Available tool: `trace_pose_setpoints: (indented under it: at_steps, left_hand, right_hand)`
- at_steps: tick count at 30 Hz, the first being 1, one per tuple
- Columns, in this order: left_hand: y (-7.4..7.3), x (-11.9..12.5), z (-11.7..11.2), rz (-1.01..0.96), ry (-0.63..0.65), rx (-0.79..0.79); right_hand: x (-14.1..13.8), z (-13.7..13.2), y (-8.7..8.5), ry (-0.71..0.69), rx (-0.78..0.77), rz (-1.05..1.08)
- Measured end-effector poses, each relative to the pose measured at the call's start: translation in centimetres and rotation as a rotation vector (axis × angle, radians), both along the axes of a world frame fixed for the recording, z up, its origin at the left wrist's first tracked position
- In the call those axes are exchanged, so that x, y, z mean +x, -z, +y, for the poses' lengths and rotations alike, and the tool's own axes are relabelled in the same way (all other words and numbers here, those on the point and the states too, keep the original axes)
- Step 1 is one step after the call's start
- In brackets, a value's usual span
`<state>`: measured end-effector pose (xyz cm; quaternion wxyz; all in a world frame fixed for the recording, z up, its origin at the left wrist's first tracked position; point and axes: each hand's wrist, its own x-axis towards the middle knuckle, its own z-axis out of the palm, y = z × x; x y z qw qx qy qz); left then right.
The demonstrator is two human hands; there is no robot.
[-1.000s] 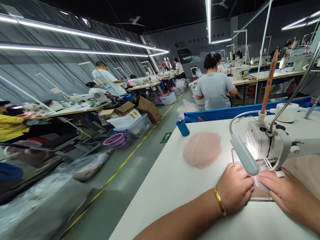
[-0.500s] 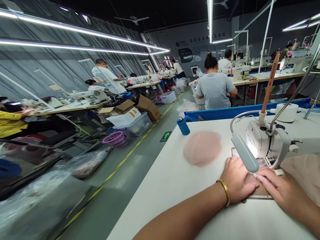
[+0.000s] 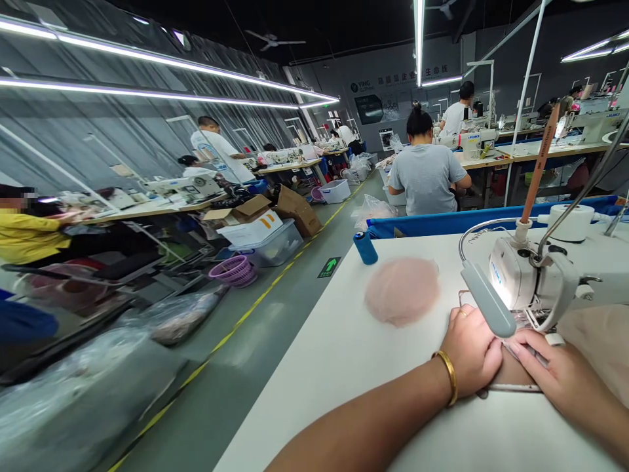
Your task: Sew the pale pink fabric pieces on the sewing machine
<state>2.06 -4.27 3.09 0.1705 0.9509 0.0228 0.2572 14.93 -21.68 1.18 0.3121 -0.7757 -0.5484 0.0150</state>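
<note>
A white sewing machine (image 3: 514, 275) stands on the table, its lamp lit and a grey guard in front of the needle area. Just below it, my left hand (image 3: 472, 347), wearing a ring and a gold bracelet, is closed with curled fingers on a piece of thin pinkish-brown fabric (image 3: 514, 372). Facing it from the right, my right hand (image 3: 557, 367) pinches the fabric's edge by the presser foot between thumb and fingers. The guard and my fingers hide the needle point. More sheer fabric (image 3: 602, 337) spreads on the right side, behind my right hand.
On the white tabletop (image 3: 334, 387) lie a round pink fabric piece (image 3: 403, 292) and a blue thread cone (image 3: 365, 248). A brown pencil (image 3: 540, 164) stands upright on the machine. Beyond the blue cloth trough (image 3: 442, 223) a person in grey (image 3: 425, 177) sits. Left is an aisle with bins.
My left hand's fingers have curled in and its thumb has drawn back from the fabric. My right hand stays near the presser foot. The whole view has shifted slightly.
</note>
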Motion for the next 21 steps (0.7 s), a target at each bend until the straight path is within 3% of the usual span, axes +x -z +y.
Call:
trace_pose_setpoints:
  at_steps: [5, 14, 17, 21]
  left_hand:
    - [0.2, 0.3, 0.3, -0.008, 0.028, -0.097]
    - [0.0, 0.4, 0.2, 0.019, 0.012, -0.06]
    - [-0.2, 0.1, 0.3, 0.026, 0.03, -0.007]
    - [-0.1, -0.8, 0.5, 0.025, 0.101, 0.11]
  right_hand:
    - [-0.2, -0.1, 1.0, 0.003, -0.021, -0.221]
    - [-0.5, 0.3, 0.1, 0.046, 0.047, -0.086]
    - [0.0, 0.1, 0.1, -0.019, 0.089, -0.183]
    - [0.8, -0.2, 0.4, -0.216, 0.142, -0.36]
